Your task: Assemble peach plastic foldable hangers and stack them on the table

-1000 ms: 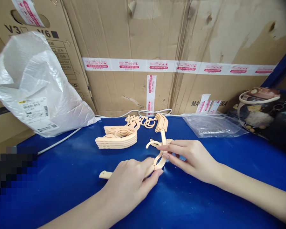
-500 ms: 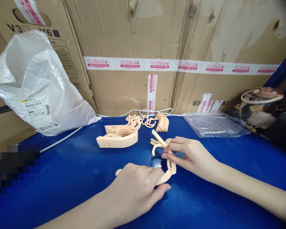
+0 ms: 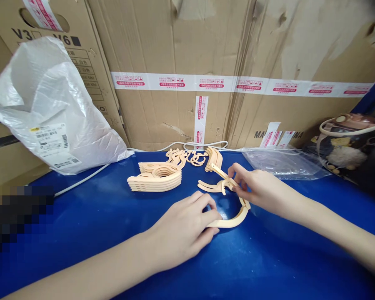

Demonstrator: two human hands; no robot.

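A cream folding clothes hanger (image 3: 233, 223) is held between my hands just above the blue table. My left hand (image 3: 187, 223) is closed, pinching the end of its curved lower arm, with that end hidden by the fingers. Around the part near the hook, my right hand (image 3: 261, 187) is closed too, and a straight arm sticks out beyond it toward the back. Behind the hanger lie loose curved hanger pieces (image 3: 210, 188). Farther left sits a stack of cream hanger arms (image 3: 156, 185).
Cream hooks (image 3: 175, 157) and more curved arms (image 3: 214, 157) lie at the back. A white plastic bag (image 3: 65, 121) stands left, a clear bag (image 3: 284, 164) lies right, beside a dark bag with a fluffy charm (image 3: 345, 156). Cardboard boxes (image 3: 159, 116) and a white cable (image 3: 81, 180) border the table.
My right hand has moved right and slightly away with the hanger's hook end. The lower arm shows more fully, drawn out from under my left hand, which has turned a little.
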